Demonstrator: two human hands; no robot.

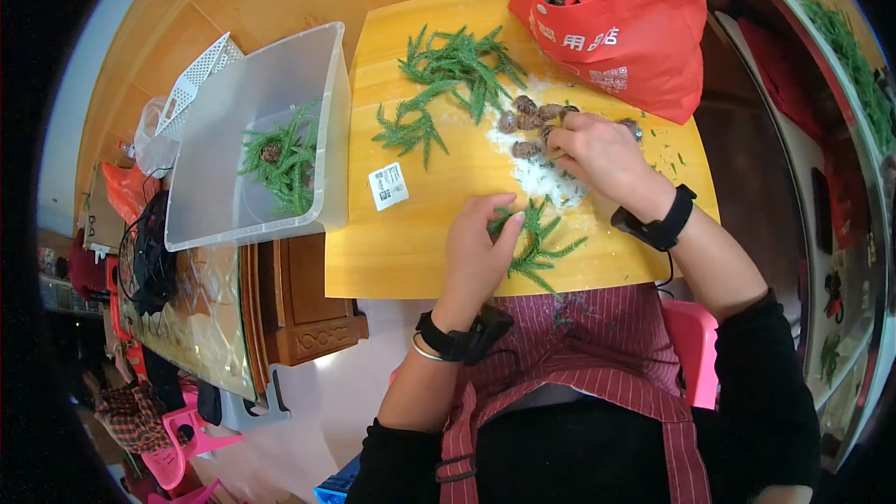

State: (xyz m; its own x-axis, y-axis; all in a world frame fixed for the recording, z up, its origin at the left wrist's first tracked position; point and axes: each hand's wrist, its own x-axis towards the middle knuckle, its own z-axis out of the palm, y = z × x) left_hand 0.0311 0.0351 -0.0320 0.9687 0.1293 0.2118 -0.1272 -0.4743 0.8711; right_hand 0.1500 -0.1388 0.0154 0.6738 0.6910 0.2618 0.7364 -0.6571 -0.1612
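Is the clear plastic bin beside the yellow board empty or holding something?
Holding something: the clear plastic bin contains green sprigs and a pine cone in its near corner; the rest is bare.

Left hand (478, 247) presses a green fir-like sprig (539, 247) on the yellow wooden board (420, 252) — right hand (597, 154) reaches brown pine cones (527, 121).

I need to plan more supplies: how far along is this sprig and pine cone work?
Early on, it seems. Done: a few green sprigs with one cone lie in the clear bin. In hand: the left hand presses a sprig on the yellow board; the right hand reaches the loose cones. Left: a sprig pile and the red bag full of cones.
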